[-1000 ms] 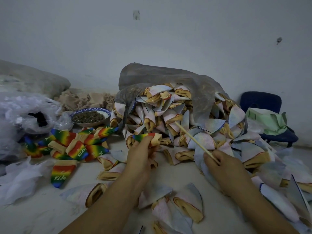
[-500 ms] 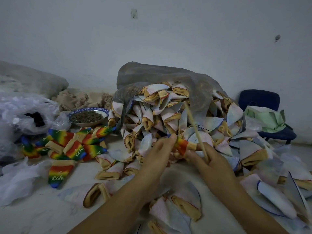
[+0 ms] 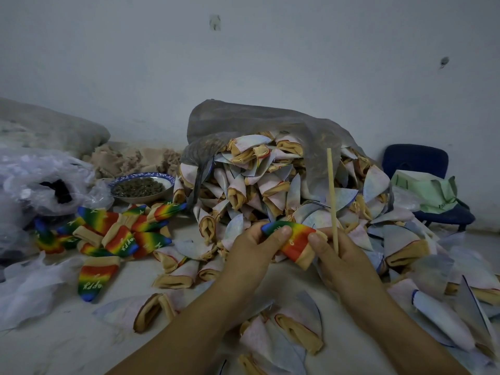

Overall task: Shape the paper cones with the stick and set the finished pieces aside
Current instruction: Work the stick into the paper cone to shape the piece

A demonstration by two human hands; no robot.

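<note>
Two-handed hold on rainbow cone (image 3: 293,238), pinching blue tip with left hand (image 3: 253,253), tan mouth with right hand (image 3: 343,258). Also gripping stick (image 3: 332,190) upright in that same hand.

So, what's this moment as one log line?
left hand: pinches rainbow cone | right hand: pinches same cone, holds stick upright | rainbow pile: at left

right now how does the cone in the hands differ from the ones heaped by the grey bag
Colour: the rainbow cone is striped blue to red; the heaped cones are pale pink and blue. State: the rainbow cone is pinched between left hand and right hand; the heaped cones lie loose in a pile. Both show a tan edge at the open end.
</note>
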